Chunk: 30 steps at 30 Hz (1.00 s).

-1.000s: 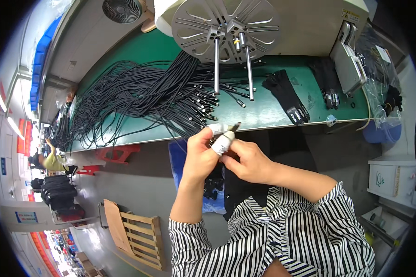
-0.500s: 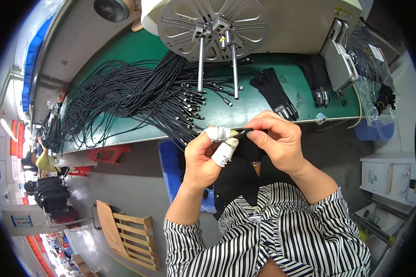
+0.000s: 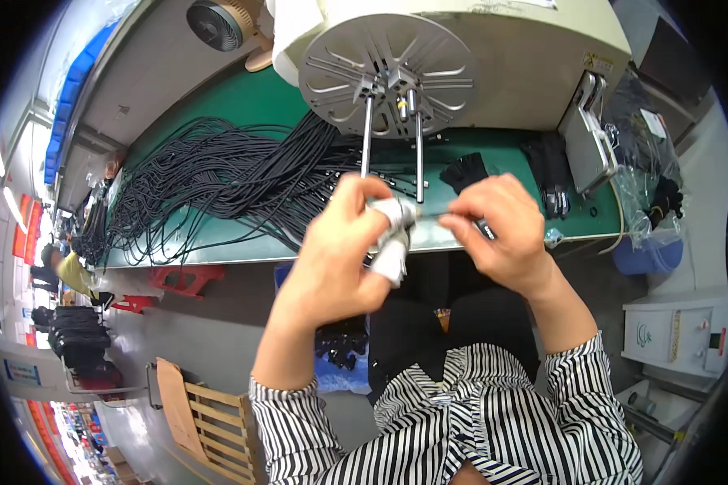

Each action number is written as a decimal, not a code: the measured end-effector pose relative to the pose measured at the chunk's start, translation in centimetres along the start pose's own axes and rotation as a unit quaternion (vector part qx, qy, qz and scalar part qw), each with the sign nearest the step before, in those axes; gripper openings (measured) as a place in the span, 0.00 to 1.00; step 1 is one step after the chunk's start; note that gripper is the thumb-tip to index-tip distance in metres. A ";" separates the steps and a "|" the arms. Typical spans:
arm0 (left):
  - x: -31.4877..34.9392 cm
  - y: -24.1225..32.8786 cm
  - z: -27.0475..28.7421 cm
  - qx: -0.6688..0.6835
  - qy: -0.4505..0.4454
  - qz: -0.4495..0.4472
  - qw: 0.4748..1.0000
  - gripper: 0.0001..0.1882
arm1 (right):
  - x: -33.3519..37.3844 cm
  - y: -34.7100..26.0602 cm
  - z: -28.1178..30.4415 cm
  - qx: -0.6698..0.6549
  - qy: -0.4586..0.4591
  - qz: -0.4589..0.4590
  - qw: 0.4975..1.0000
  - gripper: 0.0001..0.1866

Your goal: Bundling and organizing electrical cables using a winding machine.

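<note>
Both hands are raised in front of the table's near edge, below the two metal rods (image 3: pixel 420 158) of a round slotted disc (image 3: pixel 332 69). My left hand (image 3: pixel 328 259) is closed, with white wrapping on its thumb and forefinger; the pinched tips are blurred. My right hand (image 3: pixel 501 234) pinches too, a short way to the right. Between the fingertips runs a thin dark strand (image 3: pixel 433 216), too fine and smeared to name. Behind them, a big heap of black cables (image 3: pixel 218 178) with metal plug ends lies on the green tabletop (image 3: pixel 243 93).
Bundled black cables (image 3: pixel 548 174) lie right of the disc, beside a metal plate (image 3: pixel 586 137) on the cream machine (image 3: pixel 510 65). A fan (image 3: pixel 218 24) stands back left. Below are a blue bin (image 3: pixel 655 252), a red stool (image 3: pixel 188 279) and a wooden pallet (image 3: pixel 218 420).
My hands have moved forward over the table edge, and their fingertips have drawn apart, with the strand now stretched between them. The view has shifted, showing more of the machine.
</note>
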State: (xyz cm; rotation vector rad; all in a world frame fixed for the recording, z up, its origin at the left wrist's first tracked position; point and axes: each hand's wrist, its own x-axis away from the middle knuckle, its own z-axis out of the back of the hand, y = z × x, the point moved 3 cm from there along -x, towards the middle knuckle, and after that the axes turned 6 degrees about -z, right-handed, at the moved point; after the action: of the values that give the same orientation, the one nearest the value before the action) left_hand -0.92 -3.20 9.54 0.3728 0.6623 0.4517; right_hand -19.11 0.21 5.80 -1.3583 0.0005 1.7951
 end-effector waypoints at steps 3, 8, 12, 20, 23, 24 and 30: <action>-3.0 -2.2 1.4 -0.112 -0.002 0.012 0.994 0.19 | -2.2 2.5 -1.3 0.086 0.059 0.004 0.995 0.09; -5.2 -7.8 0.5 -0.098 0.149 0.030 0.984 0.12 | -3.9 7.2 -4.5 0.116 0.121 -0.131 0.977 0.10; -1.6 -13.8 -2.0 -0.152 0.255 0.098 0.950 0.06 | -4.2 7.7 -5.4 0.068 0.109 -0.231 0.965 0.14; 2.9 -15.2 -4.3 -0.260 0.226 0.069 0.936 0.06 | 0.8 7.6 -2.4 0.036 0.112 -0.228 0.967 0.08; 3.4 -15.6 -4.7 -0.194 0.238 0.051 0.950 0.05 | 1.9 7.3 -1.8 0.025 0.103 -0.218 0.970 0.06; 3.7 -15.2 -4.7 -0.232 0.228 0.022 0.945 0.04 | 2.1 7.1 -1.8 0.018 0.099 -0.218 0.971 0.06; 4.7 -15.4 -5.1 -0.173 0.203 0.034 0.963 0.06 | 3.6 7.0 -2.0 -0.012 0.060 -0.242 0.968 0.06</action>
State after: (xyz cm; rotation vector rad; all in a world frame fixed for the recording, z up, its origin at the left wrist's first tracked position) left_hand 3.27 -12.82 -3.71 -0.0344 0.9507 0.7068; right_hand -22.01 -2.88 -1.10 -1.3425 -0.2667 1.3060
